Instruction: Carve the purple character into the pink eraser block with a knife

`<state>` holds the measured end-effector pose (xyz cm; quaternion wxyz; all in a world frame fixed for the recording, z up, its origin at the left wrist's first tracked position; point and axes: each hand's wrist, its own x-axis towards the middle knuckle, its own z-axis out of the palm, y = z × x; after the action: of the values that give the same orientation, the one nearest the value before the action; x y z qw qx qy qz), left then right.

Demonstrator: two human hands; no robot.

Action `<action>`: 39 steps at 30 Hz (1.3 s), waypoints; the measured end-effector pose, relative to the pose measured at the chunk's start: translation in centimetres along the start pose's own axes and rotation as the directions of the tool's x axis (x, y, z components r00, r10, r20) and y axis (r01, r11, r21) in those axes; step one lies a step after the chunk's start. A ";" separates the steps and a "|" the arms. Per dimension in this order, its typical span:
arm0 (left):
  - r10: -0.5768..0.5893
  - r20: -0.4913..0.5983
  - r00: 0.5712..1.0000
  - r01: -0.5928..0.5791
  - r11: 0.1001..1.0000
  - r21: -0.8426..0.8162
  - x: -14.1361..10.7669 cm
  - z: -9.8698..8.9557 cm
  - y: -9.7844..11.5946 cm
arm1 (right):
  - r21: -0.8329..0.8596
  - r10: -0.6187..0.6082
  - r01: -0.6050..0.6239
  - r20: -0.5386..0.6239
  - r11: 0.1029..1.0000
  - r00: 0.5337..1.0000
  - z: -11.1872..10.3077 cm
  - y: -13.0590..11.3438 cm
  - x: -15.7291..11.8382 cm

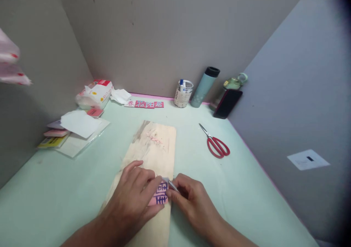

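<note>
On a pale wooden board [161, 152] lies a pink block [161, 200] marked with dark blue characters. My left hand [137, 188] holds the block down, thumb along its near side and fingers over its left part, hiding much of it. In my right hand [192, 199] is a slim silver craft knife [173, 187], pinched between thumb and fingers. Its blade is at the block's far right corner; I cannot tell how deep it touches. Small reddish shavings [155, 140] are scattered on the board's far part.
Red-handled scissors [218, 146] lie at right. Along the back are carved pink tiles [149, 104], a can of pens [183, 95], a blue tumbler [204, 88], a green bottle [233, 82] and a phone [228, 103]. Papers [79, 123] and a tissue pack [95, 93] are at left.
</note>
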<state>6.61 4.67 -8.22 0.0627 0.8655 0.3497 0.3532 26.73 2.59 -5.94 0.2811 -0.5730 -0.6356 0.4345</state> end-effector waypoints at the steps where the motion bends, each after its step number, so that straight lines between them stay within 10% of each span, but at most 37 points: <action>1: 0.003 0.000 1.000 -0.003 1.000 -0.007 0.0 0.0 0.0 | -0.008 0.005 -0.005 0.002 1.000 1.000 0.0 -0.1 0.0; 22: -0.102 0.006 0.995 0.102 0.987 -0.125 -0.5 -0.4 -1.5 | 0.112 -0.004 0.009 -0.040 0.994 0.999 -1.7 -2.8 6.6; 39: -0.155 0.176 0.972 0.171 0.982 -0.075 -0.1 -0.4 -3.0 | -0.362 -0.141 0.056 -0.213 0.930 0.967 -4.8 1.1 13.2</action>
<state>4.64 6.74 -9.07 0.1599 0.8571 0.3968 0.2871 28.88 16.47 -6.50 0.2687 -0.6286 -0.6935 0.2275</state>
